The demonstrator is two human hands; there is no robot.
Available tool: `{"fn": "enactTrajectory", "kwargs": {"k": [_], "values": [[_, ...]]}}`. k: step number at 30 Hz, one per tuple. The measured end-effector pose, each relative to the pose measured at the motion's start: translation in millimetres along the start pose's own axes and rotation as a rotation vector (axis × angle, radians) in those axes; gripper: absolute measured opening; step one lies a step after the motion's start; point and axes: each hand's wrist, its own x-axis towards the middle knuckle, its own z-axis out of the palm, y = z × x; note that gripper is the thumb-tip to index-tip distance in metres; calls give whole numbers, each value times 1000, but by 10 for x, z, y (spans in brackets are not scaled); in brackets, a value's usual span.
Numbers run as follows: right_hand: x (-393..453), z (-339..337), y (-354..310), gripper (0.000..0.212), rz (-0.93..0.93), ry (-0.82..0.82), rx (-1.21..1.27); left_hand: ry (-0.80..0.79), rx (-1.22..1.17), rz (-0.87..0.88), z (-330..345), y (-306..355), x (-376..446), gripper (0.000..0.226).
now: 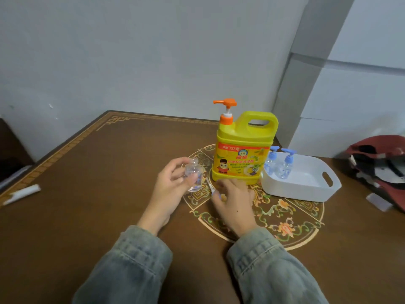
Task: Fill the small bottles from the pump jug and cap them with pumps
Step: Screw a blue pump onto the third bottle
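Note:
A yellow pump jug [242, 150] with an orange pump head stands upright at the table's centre. My left hand [173, 185] holds a small clear uncapped bottle [192, 175] upright, just left of the jug. My right hand [232, 200] rests low on the table in front of the jug, fingers curled over a small blue pump with a white tube [210, 189]; whether it grips the pump is unclear. Two small clear bottles with blue pumps [279, 163] stand in the left end of a white basket [302, 189] to the jug's right.
The brown table [98, 172] has an ornate round pattern in its middle. A white stick-like object [22, 195] lies near the left edge. A red bag [381, 167] sits at the far right, with a small white item [379, 201] in front of it. Walls stand behind.

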Motion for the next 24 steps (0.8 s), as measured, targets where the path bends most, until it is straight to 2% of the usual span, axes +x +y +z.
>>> {"fn": "enactTrajectory", "kwargs": {"k": [4, 9, 13, 17, 19, 21, 24], "values": [[-108, 168, 51, 27, 56, -30, -130, -15, 4, -84, -52, -205, -26, 32], [-84, 156, 140, 23, 18, 6, -123, -49, 11, -109, -56, -249, 12, 34], [-79, 98, 102, 21, 8, 64, 47, -67, -5, -136, -25, -276, 18, 37], [-59, -58, 77, 13, -48, 236, 281, -81, 6, -121, -21, -304, -6, 36], [-39, -187, 79, 8, -17, 298, 413, -83, 8, -115, -17, -316, -14, 37], [-12, -327, 87, 2, 32, 330, 490, -87, 18, -100, -12, -326, -14, 38], [7, -509, 96, 8, 31, 331, 545, -103, 53, -95, 10, -343, -11, 41]]}}
